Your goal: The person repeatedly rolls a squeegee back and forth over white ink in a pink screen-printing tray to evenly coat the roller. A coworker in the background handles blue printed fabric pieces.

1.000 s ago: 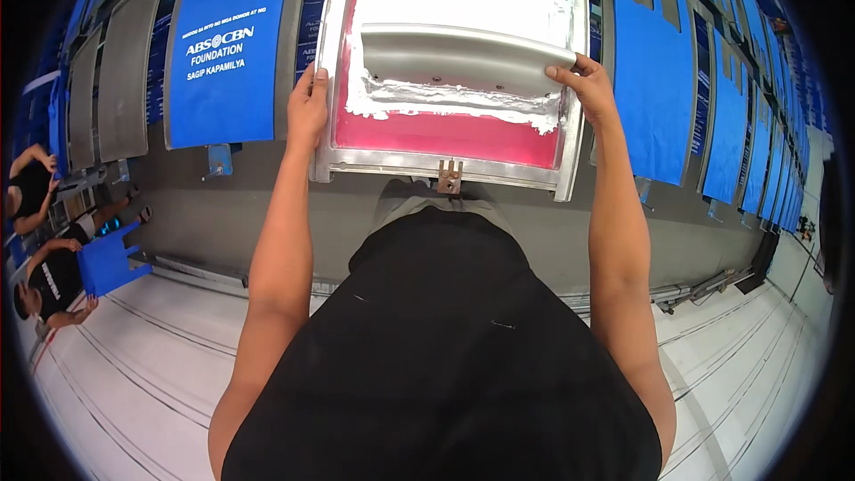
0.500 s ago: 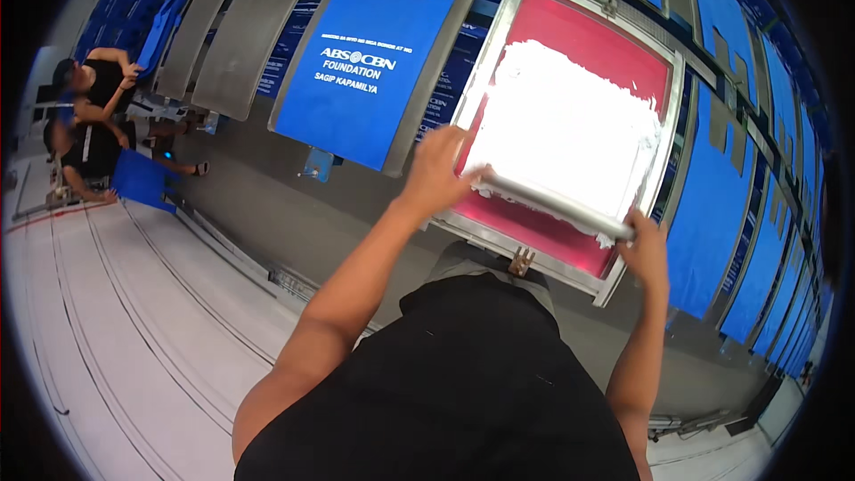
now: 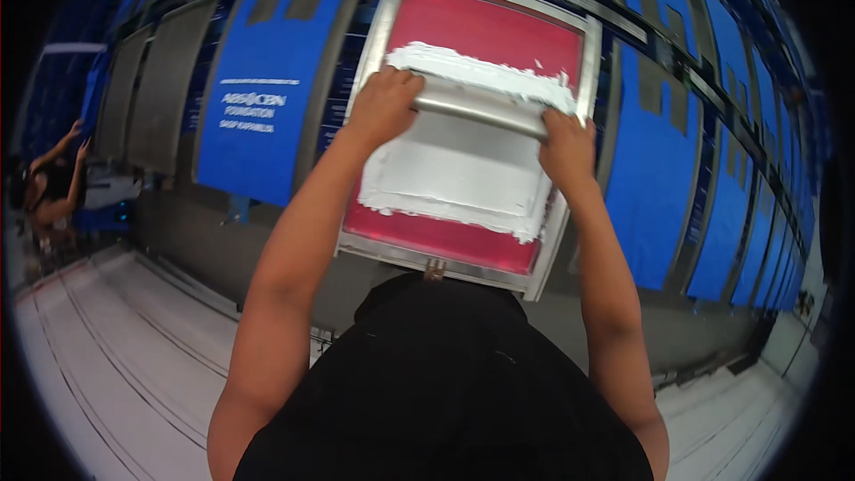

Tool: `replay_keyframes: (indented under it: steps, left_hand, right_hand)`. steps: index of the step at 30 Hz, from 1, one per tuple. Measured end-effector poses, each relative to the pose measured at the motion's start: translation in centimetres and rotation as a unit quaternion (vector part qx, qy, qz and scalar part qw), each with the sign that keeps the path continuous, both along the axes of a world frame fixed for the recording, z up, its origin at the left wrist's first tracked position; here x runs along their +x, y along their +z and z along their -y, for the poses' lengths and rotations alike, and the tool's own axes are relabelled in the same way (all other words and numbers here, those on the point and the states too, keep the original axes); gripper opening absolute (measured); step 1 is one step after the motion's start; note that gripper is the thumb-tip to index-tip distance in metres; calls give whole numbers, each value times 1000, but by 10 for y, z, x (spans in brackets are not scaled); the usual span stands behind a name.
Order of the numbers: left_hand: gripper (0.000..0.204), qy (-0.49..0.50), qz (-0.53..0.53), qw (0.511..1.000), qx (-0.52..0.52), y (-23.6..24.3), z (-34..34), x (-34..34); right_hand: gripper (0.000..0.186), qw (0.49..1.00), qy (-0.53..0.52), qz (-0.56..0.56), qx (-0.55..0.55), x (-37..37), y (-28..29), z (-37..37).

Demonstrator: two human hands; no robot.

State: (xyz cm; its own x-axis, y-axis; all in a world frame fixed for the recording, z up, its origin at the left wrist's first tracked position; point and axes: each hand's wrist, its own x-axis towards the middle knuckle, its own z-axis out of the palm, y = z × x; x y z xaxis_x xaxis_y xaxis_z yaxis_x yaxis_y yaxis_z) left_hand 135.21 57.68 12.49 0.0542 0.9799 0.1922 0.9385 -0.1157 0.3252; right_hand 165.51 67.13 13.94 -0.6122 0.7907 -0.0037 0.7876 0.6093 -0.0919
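Observation:
My left hand (image 3: pixel 383 102) and my right hand (image 3: pixel 565 147) are closed on either end of a long metal squeegee (image 3: pixel 476 113), which lies across the upper half of a screen-printing frame (image 3: pixel 588 62). The frame's pink mesh (image 3: pixel 485 18) shows above and below the white ink (image 3: pixel 454 174). A ragged ridge of thick ink sits just beyond the blade, and a thinner white layer covers the mesh on the near side of it. A small metal bracket (image 3: pixel 435 269) is fixed at the frame's near edge.
Blue printed fabric pieces (image 3: pixel 267 71) lie on grey boards in rows to both sides (image 3: pixel 650 205). Bare grey boards (image 3: pixel 169 89) stand at the left. Another person (image 3: pixel 53 183) in dark clothing handles blue fabric at far left. A pale lined floor (image 3: pixel 125 347) shows below.
Both hands and the squeegee have moved from the lower part of the screen up toward its far side, pushing the ink into a ridge. The view has swung and shifted, too.

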Motion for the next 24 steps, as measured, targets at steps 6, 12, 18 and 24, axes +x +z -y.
replay_keyframes:
  steps: [6,12,18,24]
  left_hand:
    - [46,-10,9,994,-109,-29,50,25]
    - [39,-14,65,982,-178,24,159,38]
    - [33,-22,81,982,-170,2,160,45]
    - [31,4,102,993,-59,-28,179,56]
  right_hand:
    - [31,998,21,37,-40,17,-31,52]
    - [33,987,10,13,-158,36,43,149]
    - [38,970,-37,83,-226,34,25,154]
    - [40,994,-12,-20,-111,46,-23,156]
